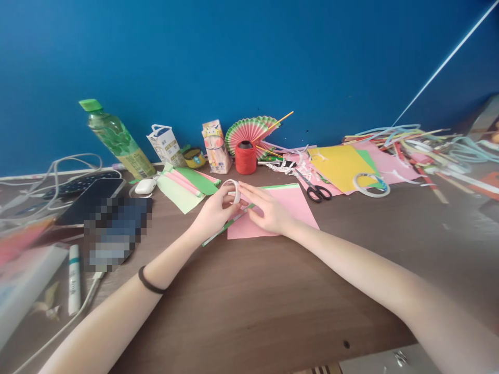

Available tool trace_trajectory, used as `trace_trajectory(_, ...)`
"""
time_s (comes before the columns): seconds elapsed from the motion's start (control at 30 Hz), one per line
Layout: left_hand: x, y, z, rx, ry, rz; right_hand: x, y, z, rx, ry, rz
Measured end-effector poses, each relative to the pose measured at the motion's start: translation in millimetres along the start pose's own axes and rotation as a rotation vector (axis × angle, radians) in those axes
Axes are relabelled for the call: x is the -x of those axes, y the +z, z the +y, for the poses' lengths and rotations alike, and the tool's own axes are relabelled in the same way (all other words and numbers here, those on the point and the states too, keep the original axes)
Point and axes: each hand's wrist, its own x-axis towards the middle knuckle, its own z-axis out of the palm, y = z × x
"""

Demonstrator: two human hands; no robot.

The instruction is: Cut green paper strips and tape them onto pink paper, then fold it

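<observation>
Plain deep-blue wall (195,62) rises behind a dark brown wood-grain desk (234,311). Both arms reach forward from the lower corners and converge near the middle, the left wrist wearing a thin black elastic band (150,283).

The left hand (216,212) is curled, thumb and fingers clamped on a whitish ring-shaped roll (236,192) held upright on its edge. The right hand (271,212) lies lower and flatter, its fingers extended close together toward the roll, their tips beside it; whether they pinch anything I cannot tell. Its thumb points to a narrow green-and-white strip (220,232) slanting out under the hands.

Below the right hand lies a pink rectangular paper sheet (296,208) with a green far edge. Black-handled metal scissors (319,194) rest just beyond its right side; a red thread spool (246,159) stands behind the hands.
</observation>
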Motion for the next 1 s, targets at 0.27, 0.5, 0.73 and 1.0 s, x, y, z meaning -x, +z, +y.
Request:
trace_trajectory(0.27,3.7,4.9,4.3,-0.060,-0.037,0.050,0.1,-1.5,-0.4,-0.001,0.022,-0.020)
trace_trajectory(0.5,1.4,1.8,-1.2,-0.028,-0.007,0.053,1.9,-2.7,-2.0,-0.049,-0.003,-0.029)
trace_trajectory(0.73,1.7,3.7,-2.8,0.068,0.011,0.004,2.3,-3.2,-5.1,-0.103,-0.023,0.033)
trace_trajectory(1.0,4.2,10.9,3.7,0.087,0.103,0.071,0.5,-4.8,-4.8,-0.094,-0.017,0.055)
